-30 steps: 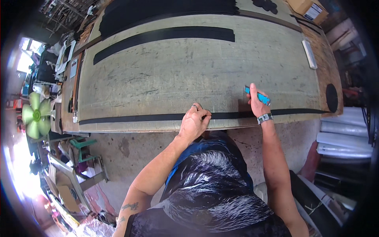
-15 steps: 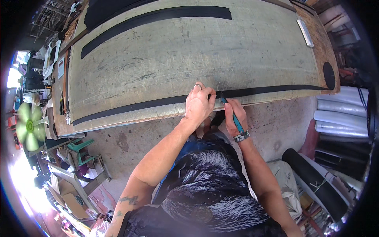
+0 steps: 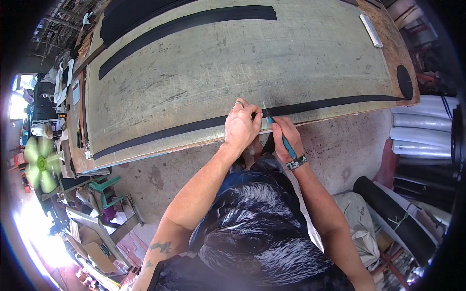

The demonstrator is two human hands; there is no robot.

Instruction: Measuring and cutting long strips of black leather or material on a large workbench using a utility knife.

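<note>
A long narrow black strip (image 3: 170, 132) lies along the near edge of the worktable (image 3: 194, 92). My left hand (image 3: 241, 125) is closed over it near the middle, thumb and fingertips pinching the strip; a ring shows on one finger. Just to its right, my right hand (image 3: 295, 138) grips a slim teal cutter knife (image 3: 287, 143) like a pen. The knife's tip points up and left, at the strip beside my left fingertips. A pale break seems to show in the strip there, though it is too small to be sure.
Further back lie a wider black strip (image 3: 189, 26) and a black sheet (image 3: 131, 19). A white bar (image 3: 371, 31) and a black oval piece (image 3: 404, 82) are toward the right end. A green fan (image 3: 41, 164) stands left; wrapped rolls (image 3: 420, 121) are stacked right.
The view has shifted slightly. Both hands stay close together at the same part of the strip, with the knife tip still beside the left fingertips.
</note>
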